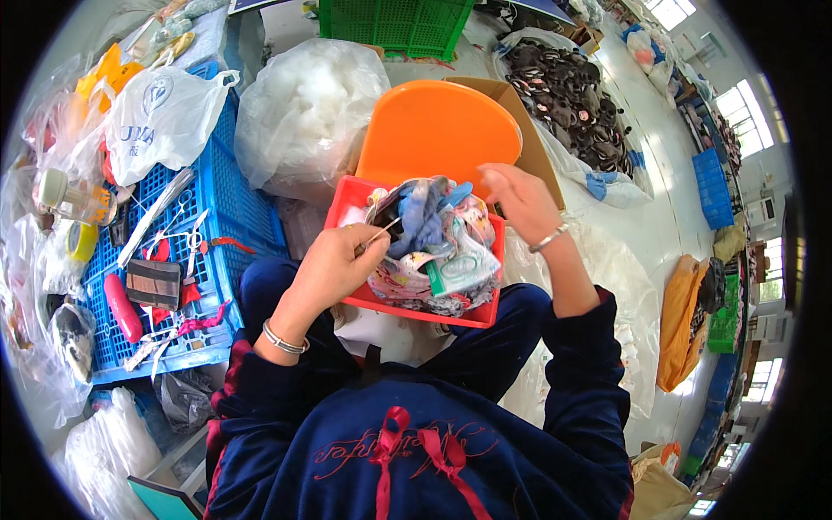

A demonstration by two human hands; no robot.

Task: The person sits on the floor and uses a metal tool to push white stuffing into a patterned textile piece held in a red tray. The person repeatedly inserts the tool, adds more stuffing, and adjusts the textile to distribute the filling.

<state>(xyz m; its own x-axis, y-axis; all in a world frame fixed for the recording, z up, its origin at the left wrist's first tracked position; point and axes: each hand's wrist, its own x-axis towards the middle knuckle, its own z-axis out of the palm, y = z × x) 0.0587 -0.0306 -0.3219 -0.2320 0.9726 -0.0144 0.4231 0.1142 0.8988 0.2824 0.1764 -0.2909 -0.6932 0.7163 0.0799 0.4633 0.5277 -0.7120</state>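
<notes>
My left hand (340, 264) is closed in a pinch at the left side of a red plastic bin (472, 319). From its fingertips a thin pale stick (387, 225) slants over the bin. My right hand (526, 206) is raised above the bin's right edge, its fingers stretched out and somewhat apart, with nothing visible in them. A heap of small fabric pieces (420, 217) fills the bin, some blue-grey, others patterned pink and white. Among them lies a green and white piece (459, 270). The bin rests over my lap.
An orange plastic stool (438, 130) stands just beyond the bin. At left, a blue crate (221, 186) carries a pink cylindrical item (123, 308) and scraps. A clear bag of white stuffing (312, 104) sits behind. Dark small items (563, 104) are heaped far right.
</notes>
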